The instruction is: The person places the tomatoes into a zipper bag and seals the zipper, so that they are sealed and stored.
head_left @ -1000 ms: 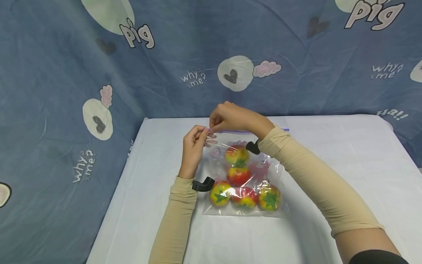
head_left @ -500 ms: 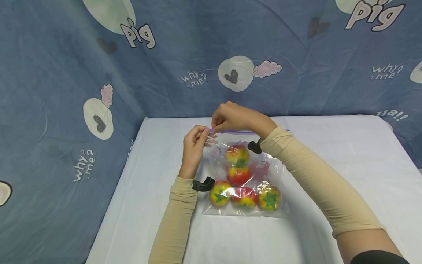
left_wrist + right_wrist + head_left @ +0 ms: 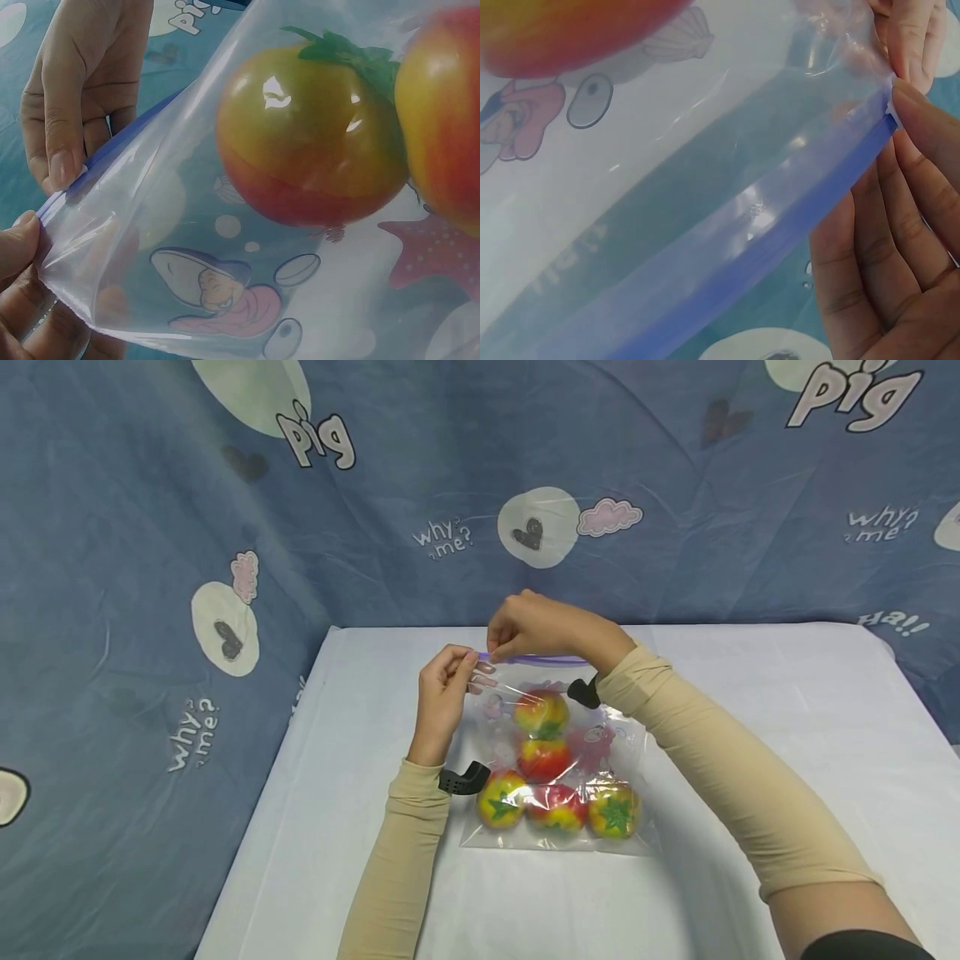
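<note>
A clear zip bag (image 3: 555,843) with printed cartoon figures lies on the white table, its purple zip edge (image 3: 795,234) at the far side. Inside are several shiny red-and-yellow fruits (image 3: 544,762) with green leaves, resembling tomatoes. My left hand (image 3: 440,689) pinches the bag's top left corner between thumb and fingers, some of them seen through the film. Just right of it my right hand (image 3: 542,622) reaches over from the far side. Its thumb and finger pinch a small white slider (image 3: 892,111) on the zip strip.
The white-covered table (image 3: 360,710) extends on both sides of the bag. A blue patterned curtain (image 3: 420,585) hangs along its back and left edges. Black camera mounts (image 3: 463,779) sit on both wrists.
My right hand has slid slightly right along the zip strip, away from the left hand, so the gap between their fingertips is wider. My left hand stays at the corner.
</note>
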The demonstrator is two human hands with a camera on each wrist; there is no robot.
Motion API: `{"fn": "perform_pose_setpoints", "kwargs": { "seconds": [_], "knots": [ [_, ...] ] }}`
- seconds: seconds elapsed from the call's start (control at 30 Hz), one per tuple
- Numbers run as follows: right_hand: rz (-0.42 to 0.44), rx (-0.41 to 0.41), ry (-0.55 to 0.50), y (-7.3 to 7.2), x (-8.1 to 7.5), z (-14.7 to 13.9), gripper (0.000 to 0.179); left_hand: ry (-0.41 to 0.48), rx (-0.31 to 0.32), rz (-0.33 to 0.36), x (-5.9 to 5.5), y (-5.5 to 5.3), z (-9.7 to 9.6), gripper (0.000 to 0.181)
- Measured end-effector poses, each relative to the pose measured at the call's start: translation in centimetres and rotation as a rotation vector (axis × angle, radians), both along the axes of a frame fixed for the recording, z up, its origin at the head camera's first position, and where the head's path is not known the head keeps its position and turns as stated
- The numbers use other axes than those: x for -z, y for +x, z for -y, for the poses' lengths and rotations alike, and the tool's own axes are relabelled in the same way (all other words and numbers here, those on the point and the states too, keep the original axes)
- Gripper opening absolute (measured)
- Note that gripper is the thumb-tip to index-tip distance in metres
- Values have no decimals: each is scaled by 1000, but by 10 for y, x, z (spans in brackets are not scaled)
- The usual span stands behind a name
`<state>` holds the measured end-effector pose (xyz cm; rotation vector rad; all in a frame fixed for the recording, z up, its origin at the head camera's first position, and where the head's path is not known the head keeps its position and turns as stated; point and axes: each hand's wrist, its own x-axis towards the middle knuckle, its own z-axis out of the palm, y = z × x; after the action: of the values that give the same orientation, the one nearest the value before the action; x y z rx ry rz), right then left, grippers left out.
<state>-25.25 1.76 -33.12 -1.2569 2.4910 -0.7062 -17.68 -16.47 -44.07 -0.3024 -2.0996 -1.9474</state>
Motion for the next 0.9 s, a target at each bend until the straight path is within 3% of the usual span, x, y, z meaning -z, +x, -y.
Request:
{"fn": "perform_pose_setpoints", "kwargs": {
  "seconds": [0.53, 0.9],
  "knots": [
    [24, 13, 9, -1, 0, -4, 5, -7, -25, 58, -3, 0, 0, 23],
    [35, 8, 5, -1, 1, -8, 4, -3, -11, 22, -1, 1, 1, 26]
  ]
}}
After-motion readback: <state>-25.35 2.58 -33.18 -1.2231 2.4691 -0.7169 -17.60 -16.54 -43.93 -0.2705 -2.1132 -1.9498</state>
